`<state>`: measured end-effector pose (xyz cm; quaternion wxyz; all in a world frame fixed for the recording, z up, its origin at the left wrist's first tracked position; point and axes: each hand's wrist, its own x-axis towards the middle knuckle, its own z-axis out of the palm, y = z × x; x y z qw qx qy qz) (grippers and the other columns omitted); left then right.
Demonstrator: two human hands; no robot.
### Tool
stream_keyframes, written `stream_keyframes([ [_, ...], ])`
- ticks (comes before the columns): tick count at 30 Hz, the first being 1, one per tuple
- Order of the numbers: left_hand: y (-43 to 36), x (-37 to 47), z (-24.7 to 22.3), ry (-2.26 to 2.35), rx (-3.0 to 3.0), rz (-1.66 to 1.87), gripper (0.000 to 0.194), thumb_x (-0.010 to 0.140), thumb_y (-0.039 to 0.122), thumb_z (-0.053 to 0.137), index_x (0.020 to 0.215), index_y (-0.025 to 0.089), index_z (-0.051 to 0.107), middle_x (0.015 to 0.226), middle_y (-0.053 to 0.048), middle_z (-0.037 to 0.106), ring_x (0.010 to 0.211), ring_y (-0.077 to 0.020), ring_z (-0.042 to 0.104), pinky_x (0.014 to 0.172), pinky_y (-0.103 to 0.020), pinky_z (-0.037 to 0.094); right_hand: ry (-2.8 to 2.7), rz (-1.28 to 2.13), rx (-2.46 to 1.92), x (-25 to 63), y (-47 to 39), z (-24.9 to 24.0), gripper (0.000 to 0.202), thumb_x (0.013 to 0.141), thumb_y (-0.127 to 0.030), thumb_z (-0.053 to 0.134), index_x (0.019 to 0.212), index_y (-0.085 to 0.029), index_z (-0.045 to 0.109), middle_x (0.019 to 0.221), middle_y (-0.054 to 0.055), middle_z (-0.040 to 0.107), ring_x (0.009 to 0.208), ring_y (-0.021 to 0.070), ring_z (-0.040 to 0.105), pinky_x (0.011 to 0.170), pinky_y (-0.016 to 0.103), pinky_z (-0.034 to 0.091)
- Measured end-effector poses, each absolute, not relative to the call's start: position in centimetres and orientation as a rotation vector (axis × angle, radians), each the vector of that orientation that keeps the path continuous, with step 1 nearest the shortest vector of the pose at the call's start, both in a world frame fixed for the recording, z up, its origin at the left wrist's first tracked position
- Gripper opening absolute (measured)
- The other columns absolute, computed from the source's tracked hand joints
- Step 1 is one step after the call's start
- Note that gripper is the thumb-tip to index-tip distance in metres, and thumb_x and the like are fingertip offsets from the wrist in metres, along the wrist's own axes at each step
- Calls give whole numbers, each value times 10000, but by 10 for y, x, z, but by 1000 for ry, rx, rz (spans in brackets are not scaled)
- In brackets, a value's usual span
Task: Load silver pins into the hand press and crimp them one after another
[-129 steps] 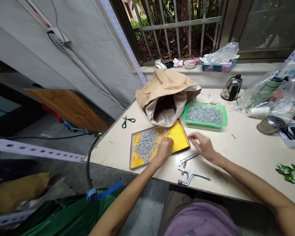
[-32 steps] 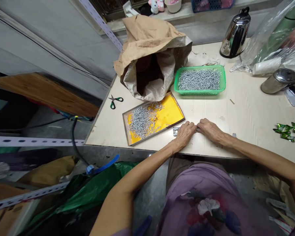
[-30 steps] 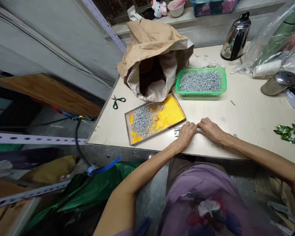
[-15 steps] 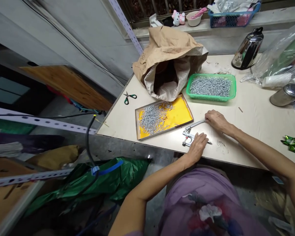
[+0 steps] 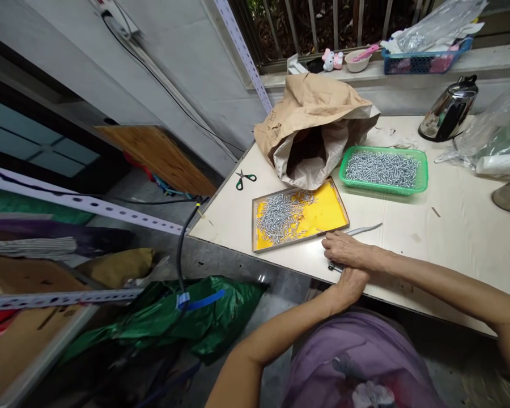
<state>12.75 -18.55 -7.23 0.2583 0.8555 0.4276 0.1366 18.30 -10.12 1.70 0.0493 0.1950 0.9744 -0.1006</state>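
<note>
A metal lever tool with a C-shaped jaw lies at the table's front edge, mostly under my hands; its long handle (image 5: 368, 228) sticks out to the right, behind my right hand. My left hand (image 5: 353, 282) is wrapped round the tool's body, its fingers partly covered by my right wrist. My right hand (image 5: 343, 249) is closed at the jaw end, fingers bent; what they pinch is hidden. A dark knob (image 5: 332, 266) of the tool shows below the right fingers. Just behind lies a shallow tray (image 5: 329, 207) with a yellow bottom, holding many small silvery metal pins.
A green basket (image 5: 426, 173) full of similar metal pieces stands behind on the right. An open brown paper bag (image 5: 318, 93) leans over the tray. Scissors (image 5: 244, 179) lie at the left. A kettle (image 5: 448, 110) and plastic bags (image 5: 501, 133) stand at the back right.
My right hand has left the lever handle and moved left to the jaw, in front of my left hand. The handle now points right. The whole view has shifted slightly.
</note>
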Motion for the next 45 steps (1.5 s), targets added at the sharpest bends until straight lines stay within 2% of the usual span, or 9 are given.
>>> stream_keyframes([
  [7,-145,64,-17,1457,2538,701,298,944,147,369,1024,173,655,961,-105,632,912,-200,558,820,-365,498,3332,-413,1398,232,-53,70,199,930,-190,404,924,-175,602,875,78,607,828,189,531,735,310,429],
  [13,-78,-1,6,1530,2458,154,190,888,192,538,805,164,707,804,-80,611,872,-207,514,765,-319,442,2993,53,2002,295,-4,102,282,928,-258,414,1130,-159,583,999,129,591,862,248,553,740,378,452],
  [16,-68,-5,5,1343,2496,31,196,890,230,548,793,162,704,808,-79,616,861,-200,506,760,-307,413,2960,-20,1898,296,-30,87,300,942,-273,397,1124,-145,599,1010,136,590,845,246,573,704,365,466],
  [19,-65,-3,7,1263,2540,2,216,905,221,517,795,146,687,827,-90,619,868,-201,503,750,-303,406,2927,-424,1584,279,-82,60,304,964,-253,360,942,-155,647,905,99,617,748,193,599,666,315,476],
  [23,-73,1,16,1395,2486,155,216,889,158,491,751,139,657,811,-88,622,840,-188,531,769,-304,427,2696,-627,1393,260,-141,32,188,927,-255,481,971,-161,639,967,93,626,750,178,622,617,280,452],
  [30,-129,23,24,1476,1807,447,123,733,118,576,807,150,669,670,8,630,589,-95,538,620,-214,453,2534,-486,1413,259,-162,14,185,933,-134,419,957,-146,602,947,81,613,793,181,604,559,276,347],
  [34,-152,33,17,1464,1288,510,115,686,241,655,714,132,638,617,15,607,540,-89,535,532,-195,447,2771,-308,1405,266,-172,9,203,893,-41,416,890,-162,578,828,51,583,716,159,543,549,280,299],
  [39,-166,42,11,1489,953,602,262,621,337,748,696,119,625,540,35,569,443,-50,437,414,-158,318,3043,3,1394,272,-186,5,284,861,38,386,820,-172,573,739,31,546,638,149,475,552,294,286],
  [45,-168,54,7,1511,850,530,189,666,252,730,666,121,593,449,69,500,354,-40,387,350,-162,261,3084,65,1416,273,-188,1,284,864,32,387,796,-173,571,727,28,542,622,146,463,548,293,283],
])
